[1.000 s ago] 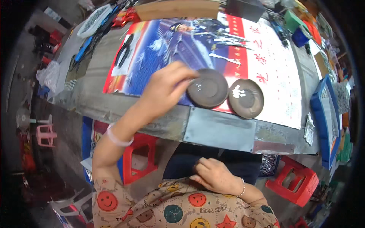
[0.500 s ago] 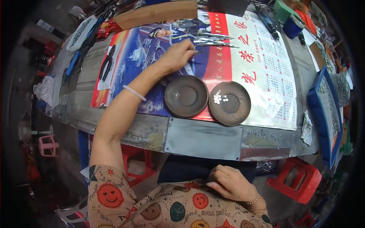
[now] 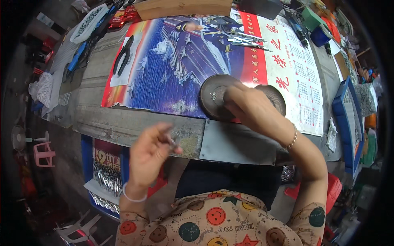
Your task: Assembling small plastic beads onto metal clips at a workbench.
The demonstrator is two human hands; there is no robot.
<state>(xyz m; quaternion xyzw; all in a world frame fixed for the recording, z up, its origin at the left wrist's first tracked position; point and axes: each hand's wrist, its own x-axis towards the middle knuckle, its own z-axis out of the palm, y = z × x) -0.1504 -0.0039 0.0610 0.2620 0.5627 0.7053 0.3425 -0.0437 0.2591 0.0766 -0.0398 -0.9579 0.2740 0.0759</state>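
My left hand (image 3: pixel 152 152) is in front of the table's near edge, its thumb and fingers brought together and smeared by motion. A small greyish, shiny thing shows at the fingertips, too blurred to name. My right hand (image 3: pixel 255 107) reaches over two round brown dishes, fingers bent down and closed at the right side of the left dish (image 3: pixel 208 107). What those fingers hold, if anything, is hidden. A few tiny silvery bits (image 3: pixel 213 96) lie in the left dish. The right dish (image 3: pixel 276 95) is mostly covered by my hand.
A poster calendar (image 3: pixel 176 78) covers the tabletop. On it lie several thin, pointed silver tools (image 3: pixel 246 41) and black-handled pliers (image 3: pixel 123 57). A wooden block (image 3: pixel 184 9) stands behind. A blue tray (image 3: pixel 349 127) is at right; a blue bin of silver metal pieces (image 3: pixel 107 176) sits below left.
My left hand has drawn back from beside the silver tools to the near edge. My right hand has risen from my lap to the dishes. The view has shifted somewhat.
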